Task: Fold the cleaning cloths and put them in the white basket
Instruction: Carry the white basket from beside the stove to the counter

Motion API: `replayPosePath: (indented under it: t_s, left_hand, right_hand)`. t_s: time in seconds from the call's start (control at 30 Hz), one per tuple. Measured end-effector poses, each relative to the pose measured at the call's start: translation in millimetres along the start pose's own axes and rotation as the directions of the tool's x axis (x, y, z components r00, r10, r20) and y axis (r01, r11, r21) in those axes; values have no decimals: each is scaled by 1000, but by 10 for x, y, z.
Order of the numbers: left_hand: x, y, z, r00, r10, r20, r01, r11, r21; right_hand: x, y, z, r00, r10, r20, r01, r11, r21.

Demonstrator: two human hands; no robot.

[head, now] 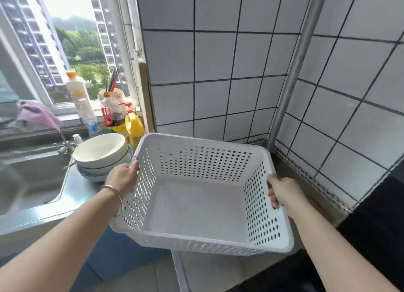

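Open and bare inside the white basket [196,206], between the left hand [123,178] and right hand [283,192]. Crowded just beyond the left hand: stacked bowls [100,155], yellow bottle [134,127]. Hemmed in past the right hand by tiled wall [341,116] and metal pole [290,77].

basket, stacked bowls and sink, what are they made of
White basket: looks like moulded plastic, matte, with punched rows of holes and a rolled rim. Stacked bowls: probably glazed ceramic, glossy cream; could be melamine. Sink: brushed stainless steel, judging by its grey metallic sheen.
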State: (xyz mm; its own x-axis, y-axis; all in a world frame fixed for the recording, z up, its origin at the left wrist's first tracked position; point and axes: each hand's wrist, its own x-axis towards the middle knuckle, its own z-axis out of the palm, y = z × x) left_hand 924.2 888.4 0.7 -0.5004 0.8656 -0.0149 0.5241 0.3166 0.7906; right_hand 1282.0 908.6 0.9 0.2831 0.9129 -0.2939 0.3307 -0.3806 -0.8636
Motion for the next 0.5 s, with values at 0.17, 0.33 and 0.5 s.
replayPosePath:
  t_s: [0.17,0.33,0.5]
  left_hand:
    - [-650,-148,-781,993,-12,-114,0,994,-110]
    - [-1249,-519,-1916,974,-101,-204,37,954,-296]
    - [-1891,-1068,-3283,881,-166,-443,42,960,-276]
  right_hand:
    - [-698,-223,60,992,-109,59,111,994,-23]
    - [-1507,-759,461,943,-323,82,328,943,-58]
    - [-2440,-1334,1120,822,-527,216,542,841,-11]
